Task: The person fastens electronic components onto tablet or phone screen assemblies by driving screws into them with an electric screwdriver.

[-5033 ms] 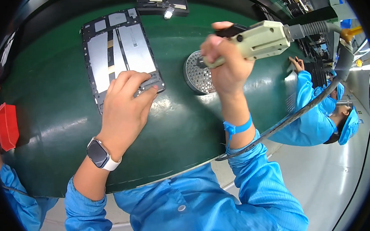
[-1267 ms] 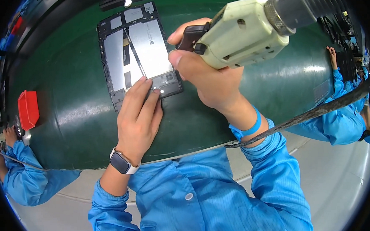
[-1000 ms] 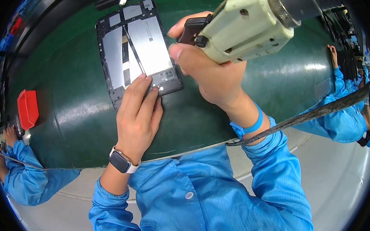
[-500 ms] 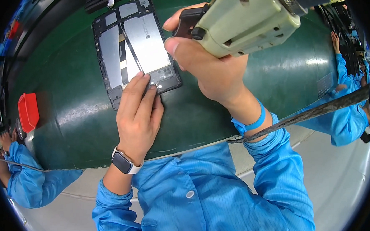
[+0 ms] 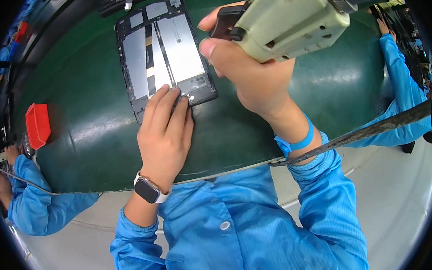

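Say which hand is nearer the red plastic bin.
Left. The left hand, fingers on the flat black-and-silver panel, is to the right of the red plastic bin; the right hand, gripping the pale-green tool, is farther right.

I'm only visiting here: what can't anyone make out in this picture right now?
All in the head view:
Pale green tool: its tip is out of sight, apparently behind the right hand; its rear is cut off by the upper edge.
Flat device: part of its near edge is covered by the left hand.
Black item: cut off by the upper edge.
Co-worker's hand, far left: too small to tell whether it holds anything.
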Demonstrator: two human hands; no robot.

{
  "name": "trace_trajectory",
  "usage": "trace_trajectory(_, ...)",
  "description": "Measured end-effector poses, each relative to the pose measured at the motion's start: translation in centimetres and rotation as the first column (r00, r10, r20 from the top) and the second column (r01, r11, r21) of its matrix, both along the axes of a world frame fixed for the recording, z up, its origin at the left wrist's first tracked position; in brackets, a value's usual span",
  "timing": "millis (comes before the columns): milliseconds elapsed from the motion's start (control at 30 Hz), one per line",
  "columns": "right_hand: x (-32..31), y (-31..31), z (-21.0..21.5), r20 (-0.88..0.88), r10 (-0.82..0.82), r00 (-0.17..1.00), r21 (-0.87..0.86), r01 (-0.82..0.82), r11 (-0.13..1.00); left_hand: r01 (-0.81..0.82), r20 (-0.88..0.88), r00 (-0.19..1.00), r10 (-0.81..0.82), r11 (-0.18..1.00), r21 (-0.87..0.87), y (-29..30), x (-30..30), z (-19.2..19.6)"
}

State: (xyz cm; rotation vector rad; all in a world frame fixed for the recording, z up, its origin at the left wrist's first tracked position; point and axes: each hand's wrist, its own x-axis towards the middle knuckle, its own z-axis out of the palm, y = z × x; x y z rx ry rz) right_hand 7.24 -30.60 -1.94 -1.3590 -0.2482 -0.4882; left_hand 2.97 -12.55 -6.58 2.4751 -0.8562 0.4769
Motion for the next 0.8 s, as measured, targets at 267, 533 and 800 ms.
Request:
trace_trajectory(267,0.1,-0.2,-0.1,0.005,0.009,1.000,0.003,-0.009,1.000,-0.009,-0.033,0.999,0.009,1.000,0.009,-0.5,0.0,0.6)
trace_trajectory(533,0.1,-0.2,0.2,-0.049,-0.019,0.999,0.005,0.020,1.000,-0.092,-0.183,0.978,0.104,0.993,0.073,-1.5,-0.6,0.9)
trace_trajectory(800,2.3,-5.0,1.1,-0.110,-0.166,0.980,-0.053,0.161,0.985,-0.268,-0.362,0.903,0.230,0.962,-0.058,4.9,1.3,-0.1)
